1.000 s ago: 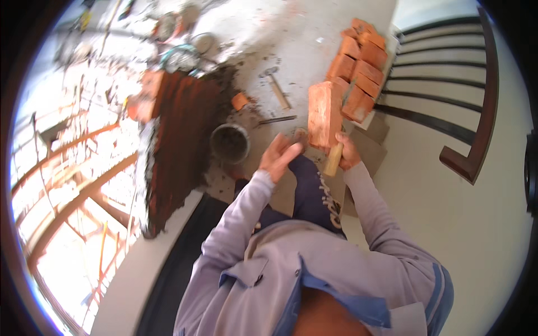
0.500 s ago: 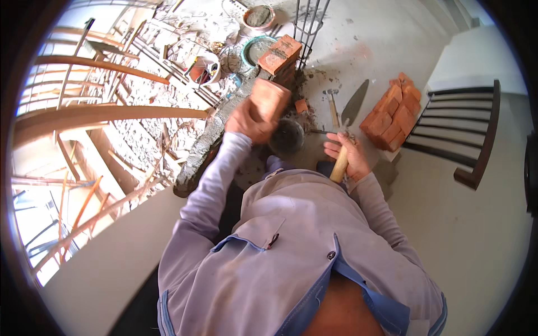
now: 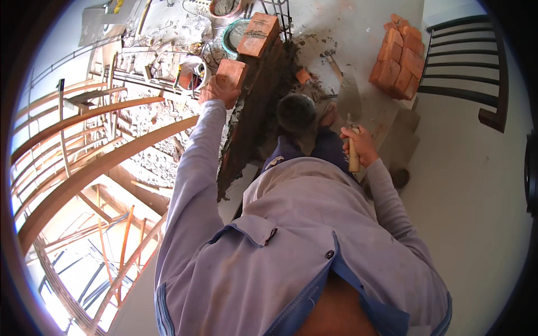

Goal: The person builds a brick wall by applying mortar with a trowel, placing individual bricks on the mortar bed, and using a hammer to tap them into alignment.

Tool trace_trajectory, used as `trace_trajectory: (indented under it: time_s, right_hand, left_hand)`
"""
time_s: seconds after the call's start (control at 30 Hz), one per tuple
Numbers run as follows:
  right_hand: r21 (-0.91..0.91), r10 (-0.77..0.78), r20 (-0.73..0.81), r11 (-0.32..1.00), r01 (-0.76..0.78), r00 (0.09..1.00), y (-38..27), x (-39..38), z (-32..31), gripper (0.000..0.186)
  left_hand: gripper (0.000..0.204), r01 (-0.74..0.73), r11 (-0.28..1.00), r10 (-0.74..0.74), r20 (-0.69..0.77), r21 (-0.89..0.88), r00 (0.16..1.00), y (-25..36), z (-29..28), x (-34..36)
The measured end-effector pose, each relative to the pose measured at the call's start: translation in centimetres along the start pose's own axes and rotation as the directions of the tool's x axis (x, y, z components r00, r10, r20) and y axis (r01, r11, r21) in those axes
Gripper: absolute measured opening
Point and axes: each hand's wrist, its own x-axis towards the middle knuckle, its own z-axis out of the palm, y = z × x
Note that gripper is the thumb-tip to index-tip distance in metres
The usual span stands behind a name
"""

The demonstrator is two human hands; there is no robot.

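Note:
My left hand (image 3: 220, 95) is closed on an orange brick (image 3: 231, 71) at the top of a low wall (image 3: 255, 98). The brick sits just nearer to me than bricks (image 3: 259, 35) on the wall's far end; whether its underside touches the wall is hidden. On the right, my right hand (image 3: 364, 147) grips a trowel (image 3: 349, 99) by its wooden handle, the grey blade pointing away from me. A dark round bucket (image 3: 296, 112) stands between the wall and my feet.
Stacked bricks (image 3: 397, 61) stand at the right beside a dark railing (image 3: 462, 59). A hammer (image 3: 334, 65) and a brick fragment (image 3: 303, 75) lie on the floor. Left of the wall are a white bucket (image 3: 194, 71), a teal-rimmed basin (image 3: 228, 42), rubble and curved wooden rails (image 3: 101, 154).
My left hand has brought the brick from in front of the wall left onto its top line, beside the bricks there. My right hand keeps the trowel, its fingers now closed round the handle.

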Motion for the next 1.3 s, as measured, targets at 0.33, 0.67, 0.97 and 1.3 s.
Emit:
trace_trajectory:
  time_s: [0.33, 0.67, 0.97, 1.3]
  right_hand:
    - [-0.101, -0.028, 0.013, 0.994, 0.029, 1.000, 0.1, 0.8, -1.0, 0.037]
    - [-0.456, -0.182, 0.104, 0.865, 0.210, 0.978, -2.6, 0.4, 1.7, 0.042]
    - [-0.625, -0.727, 0.430, 0.189, 0.757, 0.536, -7.3, 2.5, 12.9, 0.045]
    - [-0.709, -0.613, 0.523, 0.073, 0.702, 0.592, -7.2, 7.4, 22.3, 0.035]
  left_hand:
    - [0.094, -0.044, 0.997, 0.042, 0.036, 0.065, 0.998, 1.5, 1.5, 1.2]
    - [0.103, -0.022, 0.995, 0.014, 0.080, 0.102, 0.997, 3.2, 0.9, 0.0]
    - [0.104, -0.067, 0.988, 0.076, -0.066, 0.138, 0.995, 1.6, 2.8, 0.4]
    - [0.110, -0.045, 0.996, 0.047, -0.025, 0.072, 0.999, 2.8, 1.1, -0.5]
